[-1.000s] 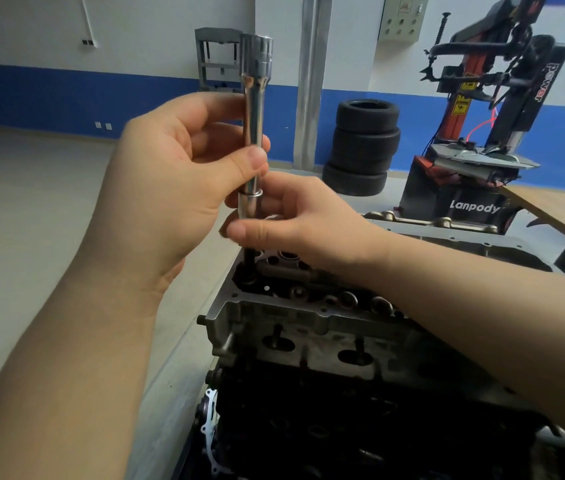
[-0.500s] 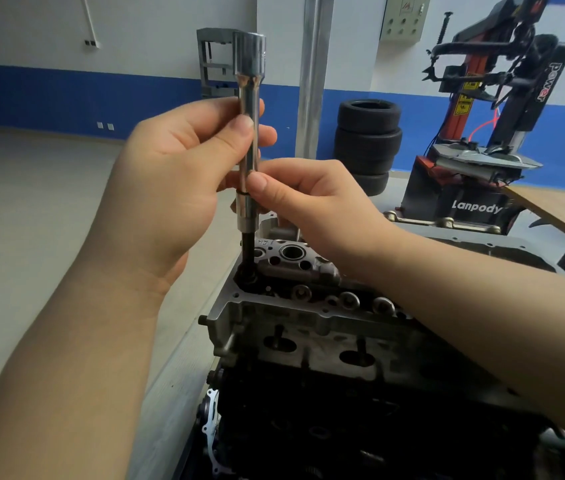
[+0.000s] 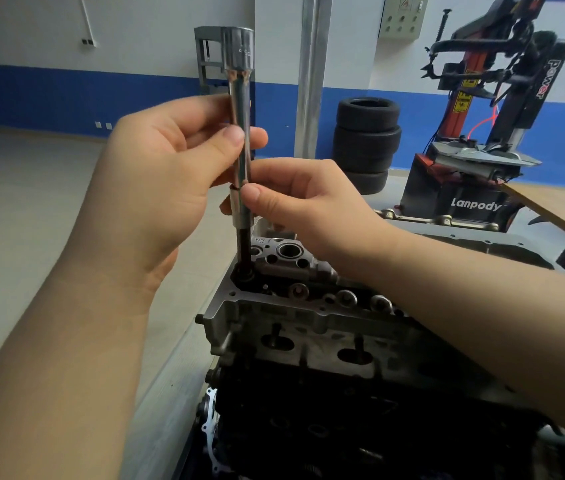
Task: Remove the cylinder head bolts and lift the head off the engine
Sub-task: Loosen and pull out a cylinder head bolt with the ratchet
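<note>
Garage: tyre changer (image 3: 482,140), stacked tyres (image 3: 366,143)

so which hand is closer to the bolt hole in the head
Right. The right hand pinches the socket extension low down, just above the bolt hole; the left hand pinches it higher up.

Both bare forearms are reaching forward and converging. The left hand (image 3: 163,188) is rising higher, its thumb and curled fingers pinching the upright socket extension (image 3: 241,133) at mid-shaft. The right hand (image 3: 309,206) is sitting just below, its thumb and fingertips pinching the shaft's lower end, wrist angling in from the right.
</note>
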{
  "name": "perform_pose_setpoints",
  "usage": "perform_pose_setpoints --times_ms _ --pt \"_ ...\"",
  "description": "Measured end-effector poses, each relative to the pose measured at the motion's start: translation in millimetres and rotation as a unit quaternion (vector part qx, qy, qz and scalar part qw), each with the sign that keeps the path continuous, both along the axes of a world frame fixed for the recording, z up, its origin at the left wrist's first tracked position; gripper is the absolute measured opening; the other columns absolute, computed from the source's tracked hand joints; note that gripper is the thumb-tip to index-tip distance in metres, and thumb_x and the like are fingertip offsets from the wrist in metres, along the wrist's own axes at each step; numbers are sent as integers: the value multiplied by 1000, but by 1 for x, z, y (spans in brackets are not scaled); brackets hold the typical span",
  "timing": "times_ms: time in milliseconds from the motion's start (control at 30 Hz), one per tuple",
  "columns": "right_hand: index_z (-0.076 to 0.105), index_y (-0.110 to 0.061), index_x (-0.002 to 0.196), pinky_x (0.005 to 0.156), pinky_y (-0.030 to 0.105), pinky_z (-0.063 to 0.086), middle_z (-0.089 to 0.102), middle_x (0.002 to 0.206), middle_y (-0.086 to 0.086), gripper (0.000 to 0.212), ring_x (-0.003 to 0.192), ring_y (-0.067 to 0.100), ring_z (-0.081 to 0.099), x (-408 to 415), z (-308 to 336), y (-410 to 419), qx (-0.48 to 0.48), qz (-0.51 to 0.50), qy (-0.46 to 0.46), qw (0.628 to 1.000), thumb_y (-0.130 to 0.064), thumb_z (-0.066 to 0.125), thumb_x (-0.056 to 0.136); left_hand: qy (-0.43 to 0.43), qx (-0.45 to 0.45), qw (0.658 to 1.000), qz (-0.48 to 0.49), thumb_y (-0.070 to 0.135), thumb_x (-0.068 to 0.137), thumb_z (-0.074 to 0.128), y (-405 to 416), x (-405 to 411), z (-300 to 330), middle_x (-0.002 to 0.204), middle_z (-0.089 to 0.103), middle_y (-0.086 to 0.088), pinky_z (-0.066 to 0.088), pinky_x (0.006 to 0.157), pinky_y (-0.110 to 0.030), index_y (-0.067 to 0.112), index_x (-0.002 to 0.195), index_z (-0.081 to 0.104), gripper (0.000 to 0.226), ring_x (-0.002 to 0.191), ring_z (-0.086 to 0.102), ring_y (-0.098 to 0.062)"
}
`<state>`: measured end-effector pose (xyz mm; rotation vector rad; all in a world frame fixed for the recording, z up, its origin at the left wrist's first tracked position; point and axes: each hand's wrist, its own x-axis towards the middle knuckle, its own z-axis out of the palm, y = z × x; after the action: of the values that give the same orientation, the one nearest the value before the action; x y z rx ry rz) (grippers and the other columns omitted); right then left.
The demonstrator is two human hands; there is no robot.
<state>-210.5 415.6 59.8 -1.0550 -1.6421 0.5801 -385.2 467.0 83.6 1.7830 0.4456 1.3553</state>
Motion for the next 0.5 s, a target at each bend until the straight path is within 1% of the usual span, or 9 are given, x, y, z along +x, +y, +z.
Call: perform_pose_setpoints --times_ms 100,167,233,267,300,367,400,433,500 --pt "71 -15 115 83 22 56 77 93 -10 27 88 5 73 -3 1 1 -9 -27 -33 999 -20 81 91 4 30 999 39 19 99 74 0 1 -2 105 81 10 64 89 -35 35 117 71 24 102 77 -11" --pt "69 -18 103 75 20 55 74 85 -11 26 78 3 69 -5 1 1 -9 -54 -62 997 -23 87 85 3 40 997 67 28 92 83 -1 1 -3 103 78 16 64 87 -32 41 111 70 26 101 75 -7" --pt "67 -25 95 72 19 53 72 79 -15 22 73 2 67 -5 1 0 -4 -57 -77 995 -21 87 85 6 40 997 71 33 91 83 -2 1 -1 103 77 18 63 88 -32 42 110 69 25 102 75 -6" --pt "68 -25 97 73 19 53 72 78 -16 22 73 3 67 -5 1 -1 -1 -55 -77 995 -19 86 86 6 36 997 61 33 93 81 -2 2 0 104 78 17 63 90 -35 40 111 70 23 104 75 -8" --pt "69 -22 105 76 23 55 74 82 -13 24 75 6 69 -4 2 -2 1 -52 -72 996 -16 84 88 5 27 999 43 32 95 78 -2 2 0 106 79 13 63 92 -39 38 114 71 21 105 76 -10" --pt "63 -11 129 91 41 60 80 95 2 42 90 18 76 -4 3 -3 -12 -32 -48 998 -12 80 91 9 10 1000 11 29 97 67 -1 2 0 107 81 8 61 96 -44 33 120 71 24 106 77 -13" --pt "58 -9 137 99 47 58 80 101 8 48 98 22 77 -4 3 -3 -27 -18 -37 999 -11 78 93 17 13 1000 8 26 98 64 -1 1 -1 107 81 8 61 96 -44 33 123 70 26 107 77 -13" --pt "55 -9 140 104 49 56 80 104 10 51 103 22 76 -4 3 -3 -41 -7 -29 999 -12 76 94 26 22 999 10 23 99 63 -1 1 -2 107 81 9 60 97 -44 33 124 69 28 107 77 -13" --pt "57 -12 136 103 47 56 80 105 5 47 105 19 76 -5 2 -3 -59 -1 -24 998 -15 77 93 33 39 998 19 20 100 65 0 0 -2 107 81 11 61 96 -43 35 125 69 29 105 78 -12"
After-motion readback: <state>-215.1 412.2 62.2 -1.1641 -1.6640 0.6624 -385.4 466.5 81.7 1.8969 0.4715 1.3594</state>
